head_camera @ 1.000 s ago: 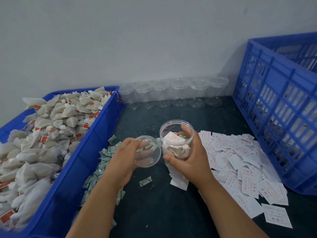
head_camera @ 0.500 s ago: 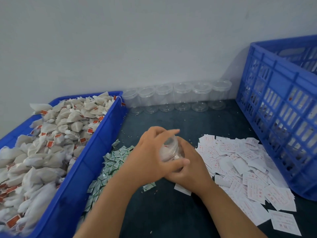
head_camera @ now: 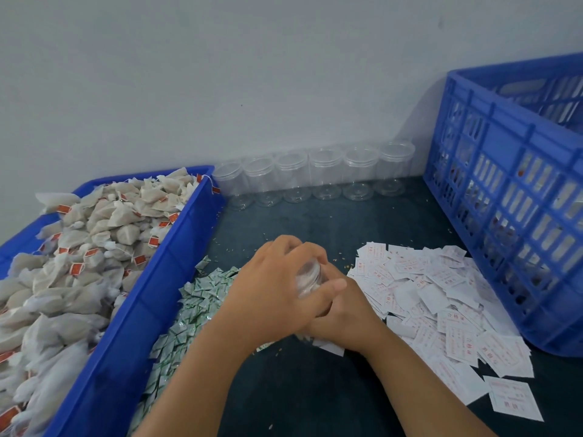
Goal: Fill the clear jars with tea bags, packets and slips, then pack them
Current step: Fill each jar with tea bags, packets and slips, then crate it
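Note:
A clear jar point(head_camera: 310, 277) stands on the dark table at the centre, mostly hidden by both hands. My left hand point(head_camera: 277, 288) is curled over its top, gripping the clear lid there. My right hand point(head_camera: 344, 313) wraps round the jar's body from the right. White tea bags with red tags point(head_camera: 94, 247) fill a blue tray point(head_camera: 135, 326) on the left. Small green-and-white packets point(head_camera: 195, 298) lie beside the tray. White slips with red print point(head_camera: 441, 298) are spread on the right.
A row of several empty clear jars point(head_camera: 325, 175) stands along the back wall. A tall blue slotted crate point(head_camera: 511, 200) takes up the right side. Bare dark table shows in front of my forearms and behind the hands.
A second ago my left hand held the lid beside the open jar. It has brought the lid onto the jar's mouth and now covers it, with both hands closed together.

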Motion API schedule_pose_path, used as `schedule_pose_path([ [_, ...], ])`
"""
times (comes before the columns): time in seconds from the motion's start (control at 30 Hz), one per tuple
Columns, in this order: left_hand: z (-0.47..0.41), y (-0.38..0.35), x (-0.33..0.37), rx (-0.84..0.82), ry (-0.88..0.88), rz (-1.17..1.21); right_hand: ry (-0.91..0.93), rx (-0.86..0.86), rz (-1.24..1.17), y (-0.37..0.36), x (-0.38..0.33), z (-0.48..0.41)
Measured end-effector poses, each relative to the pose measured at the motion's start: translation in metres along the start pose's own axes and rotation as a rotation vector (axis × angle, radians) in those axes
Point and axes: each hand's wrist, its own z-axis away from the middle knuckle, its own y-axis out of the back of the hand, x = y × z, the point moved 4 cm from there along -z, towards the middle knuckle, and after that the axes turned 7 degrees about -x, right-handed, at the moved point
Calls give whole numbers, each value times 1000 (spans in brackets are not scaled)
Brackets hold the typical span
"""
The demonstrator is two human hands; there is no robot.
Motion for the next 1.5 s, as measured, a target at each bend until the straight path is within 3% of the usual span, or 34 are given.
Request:
schedule_pose_path([
  [0.13, 0, 9, -5, -21, -238, 381, 59, -59, -165, 1, -2, 1],
  [0.2, 0, 10, -11, -25, -274, 478, 39, -61, -210, -1, 0, 1],
  [0.27, 0, 10, -22, 1, -211, 491, 13, -49, -238, -5, 2, 0],
  [0.33, 3, 9, -36, 22, -34, 521, 18, -5, -217, -9, 2, 0],
  [0.47, 8, -4, -28, 46, 177, 406, 21, 95, 72, -10, -1, 0],
  [0.57, 6, -5, -18, 147, 172, 414, -7, -25, -102, -10, 2, 2],
  [0.67, 3, 4, -20, 27, 104, 491, 9, -77, -242, -3, -4, 1],
  [0.77, 1, 8, -22, -41, 92, 517, 0, -80, -220, -2, -3, 0],
  [1.0, 3, -5, -17, 154, 227, 467, 12, 28, -120, -14, -2, 5],
  [1.3, -3, 2, -29, -69, -3, 623, -92, -101, -256, -12, 7, -2],
  [1.37, -2, -2, -33, 4, 0, 658, -89, -69, -248, -13, 5, -1],
  [1.5, 1, -22, -36, 238, 217, 694, -62, 83, -160, -16, 1, 0],
])
